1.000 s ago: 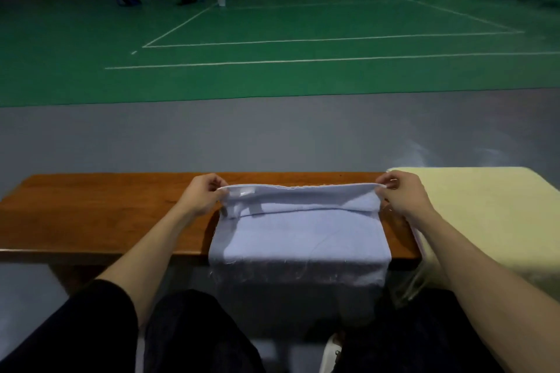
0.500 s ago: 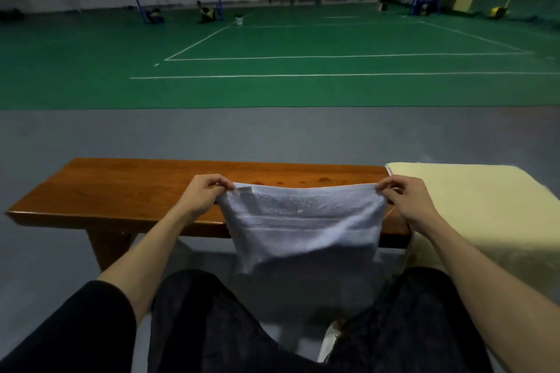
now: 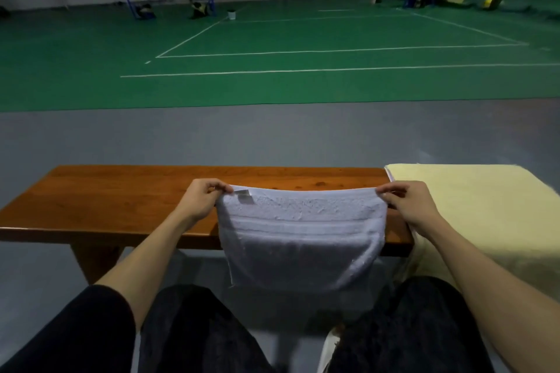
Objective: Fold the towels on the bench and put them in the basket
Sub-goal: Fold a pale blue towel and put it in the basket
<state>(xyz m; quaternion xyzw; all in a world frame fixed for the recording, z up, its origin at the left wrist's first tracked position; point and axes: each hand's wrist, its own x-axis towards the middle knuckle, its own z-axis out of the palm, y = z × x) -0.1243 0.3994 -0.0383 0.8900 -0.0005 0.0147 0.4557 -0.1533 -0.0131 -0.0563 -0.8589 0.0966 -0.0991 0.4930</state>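
left hand (image 3: 202,199) pinching white towel (image 3: 300,236) corner | right hand (image 3: 407,203) pinching other corner | risk: uneven hang over bench (image 3: 121,200), crooked fold, slipped corner

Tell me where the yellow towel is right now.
In the head view, the yellow towel drapes over the bench's right end, just right of the right hand gripping the white towel.

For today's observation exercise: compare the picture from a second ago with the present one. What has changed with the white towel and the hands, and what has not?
The white towel, which lay draped over the wooden bench, has been lifted clear and now hangs in the air. The left hand and right hand still pinch its top corners. The pale yellow towel remains spread on the bench's right end.
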